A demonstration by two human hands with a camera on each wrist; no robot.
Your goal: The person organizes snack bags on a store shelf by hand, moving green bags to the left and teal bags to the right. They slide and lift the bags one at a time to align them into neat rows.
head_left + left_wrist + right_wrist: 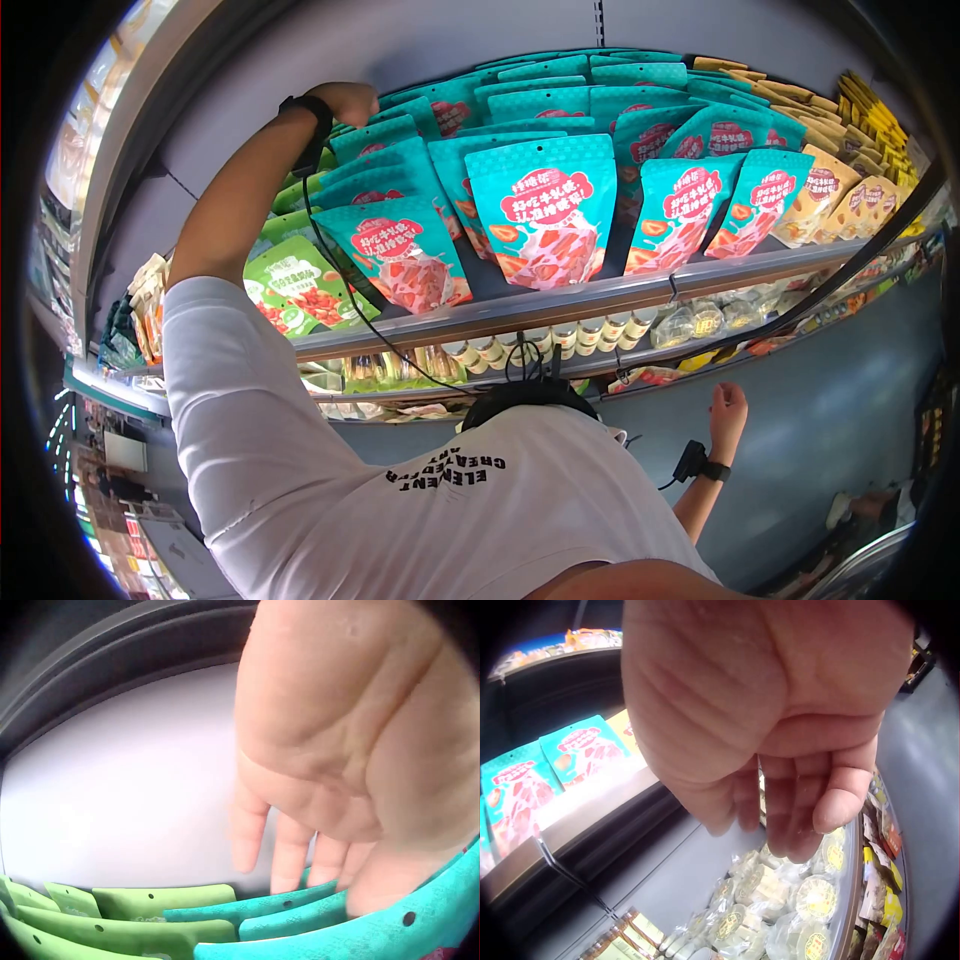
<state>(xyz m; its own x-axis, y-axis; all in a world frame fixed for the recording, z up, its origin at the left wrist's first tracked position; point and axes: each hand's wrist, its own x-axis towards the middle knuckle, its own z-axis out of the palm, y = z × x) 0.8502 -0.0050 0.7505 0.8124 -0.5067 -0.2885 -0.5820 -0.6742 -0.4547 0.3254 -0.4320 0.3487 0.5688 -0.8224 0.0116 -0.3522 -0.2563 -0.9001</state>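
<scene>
My left hand reaches over the back left of the shelf, above the rows of teal strawberry snack pouches. In the left wrist view the palm faces the camera. Its fingers extend down to the top edges of the teal pouches, and the thumb side overlaps the nearest one. Nothing shows in its grasp. Away from the shelf, my right hand is held low at the right. Its fingers are loosely curled and hold nothing, with clear plastic packs below in the right wrist view.
Green pouches stand left of the teal ones; tan pouches and yellow packs stand to the right. The shelf's front rail runs below them. Under it sit white containers. A black cable hangs from the left wrist.
</scene>
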